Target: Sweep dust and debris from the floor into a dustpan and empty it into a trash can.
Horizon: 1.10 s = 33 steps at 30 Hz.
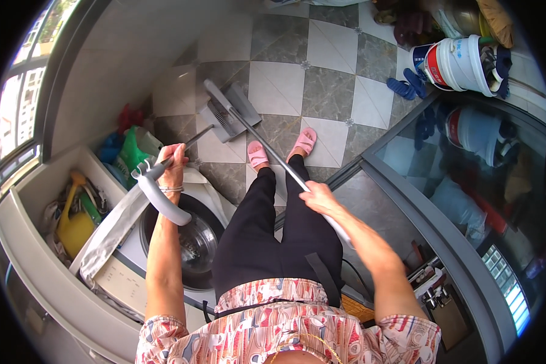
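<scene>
My left hand [174,166] grips the handle of a long-handled grey dustpan [236,107], just below its curved grey hook end [161,200]. The pan rests on the tiled floor beyond my feet, and a row of comb teeth [217,117] runs along its near part. In my right hand [319,198] is the metal pole [273,152] of a broom, slanting away to the upper left. Its grey head [217,94] is over the dustpan and covers part of it. Whether the head touches the pan, I cannot tell.
A front-loading washing machine [195,241] stands at my left, beside a basin [104,175] holding a yellow watering can [75,230]. A glass sliding door [418,182] is at my right. Blue slippers [402,88] lie by a white bucket [459,63]. A green bag [134,152] sits near the wall.
</scene>
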Motion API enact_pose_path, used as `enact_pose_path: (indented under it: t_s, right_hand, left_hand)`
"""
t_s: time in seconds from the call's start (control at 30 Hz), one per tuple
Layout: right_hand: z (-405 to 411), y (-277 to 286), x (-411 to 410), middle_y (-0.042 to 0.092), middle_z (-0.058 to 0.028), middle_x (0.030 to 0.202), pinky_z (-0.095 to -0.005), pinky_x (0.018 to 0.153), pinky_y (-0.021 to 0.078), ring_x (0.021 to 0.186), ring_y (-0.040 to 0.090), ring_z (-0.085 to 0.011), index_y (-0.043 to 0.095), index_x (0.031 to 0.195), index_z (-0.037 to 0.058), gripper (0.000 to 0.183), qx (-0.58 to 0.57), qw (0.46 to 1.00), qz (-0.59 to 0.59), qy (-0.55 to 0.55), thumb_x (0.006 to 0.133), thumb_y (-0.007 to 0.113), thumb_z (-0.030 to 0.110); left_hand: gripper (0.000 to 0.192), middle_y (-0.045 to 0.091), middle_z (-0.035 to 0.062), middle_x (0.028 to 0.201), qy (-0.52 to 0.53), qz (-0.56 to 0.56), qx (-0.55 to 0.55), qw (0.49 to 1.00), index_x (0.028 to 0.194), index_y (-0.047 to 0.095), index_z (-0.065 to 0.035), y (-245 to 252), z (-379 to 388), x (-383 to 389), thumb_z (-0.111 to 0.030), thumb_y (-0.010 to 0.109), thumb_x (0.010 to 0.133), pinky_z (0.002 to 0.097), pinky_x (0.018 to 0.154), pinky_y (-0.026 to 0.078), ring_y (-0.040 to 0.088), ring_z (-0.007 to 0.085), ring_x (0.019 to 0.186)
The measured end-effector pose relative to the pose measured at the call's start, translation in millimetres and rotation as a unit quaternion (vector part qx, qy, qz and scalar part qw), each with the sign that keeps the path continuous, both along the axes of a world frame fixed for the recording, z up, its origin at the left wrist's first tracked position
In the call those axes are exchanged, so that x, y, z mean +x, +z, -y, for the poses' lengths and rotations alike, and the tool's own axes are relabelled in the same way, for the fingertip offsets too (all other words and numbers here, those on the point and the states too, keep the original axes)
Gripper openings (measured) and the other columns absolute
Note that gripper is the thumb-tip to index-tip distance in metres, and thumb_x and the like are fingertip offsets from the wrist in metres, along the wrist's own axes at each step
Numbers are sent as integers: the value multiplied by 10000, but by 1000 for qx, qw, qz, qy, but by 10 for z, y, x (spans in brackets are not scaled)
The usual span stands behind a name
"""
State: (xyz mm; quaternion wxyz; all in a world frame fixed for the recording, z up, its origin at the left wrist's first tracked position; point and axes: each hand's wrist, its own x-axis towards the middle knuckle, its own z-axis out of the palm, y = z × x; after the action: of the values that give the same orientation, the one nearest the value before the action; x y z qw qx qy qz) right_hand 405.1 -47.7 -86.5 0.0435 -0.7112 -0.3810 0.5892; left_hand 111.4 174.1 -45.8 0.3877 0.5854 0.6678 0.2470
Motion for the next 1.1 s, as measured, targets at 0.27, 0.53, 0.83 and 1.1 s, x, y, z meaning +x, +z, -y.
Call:
enact_pose_path:
  t_s: [0.27, 0.53, 0.83, 1.1]
  right_hand:
    - [-117, 239, 1029, 532, -223, 622, -426, 532, 419, 617, 563, -362, 485, 828, -38, 229, 108, 979, 156, 68, 756, 502, 178]
    - [124, -474, -403, 554, -249, 628, -421, 506, 471, 572, 581, -355, 450, 824, -100, 246, 58, 975, 187, 101, 734, 492, 125]
    - [-258, 253, 233, 562, -155, 640, -355, 425, 444, 471, 531, -268, 533, 760, -14, 225, -149, 986, -65, 34, 725, 543, 208]
    - [-311, -226, -192, 550, -238, 614, -410, 506, 474, 601, 582, -354, 453, 841, -95, 229, 13, 990, 86, 115, 735, 445, 108]
  left_hand:
    - [157, 541, 28, 593, 31, 23, -1, 999, 843, 573, -6, 164, 399, -532, -153, 572, 787, 189, 495, 421, 513, 85, 509]
    - [145, 561, 48, 702, 46, 13, -36, 998, 856, 563, 6, 130, 742, -951, -118, 576, 781, 192, 487, 443, 537, 93, 537]
    - [175, 566, 45, 680, 77, 11, -62, 995, 893, 567, -4, 117, 820, -1120, -151, 554, 799, 202, 518, 449, 543, 95, 560]
    - [202, 575, 36, 680, 105, 8, -58, 993, 912, 573, -14, 85, 894, -1212, -176, 562, 792, 184, 508, 434, 542, 80, 561]
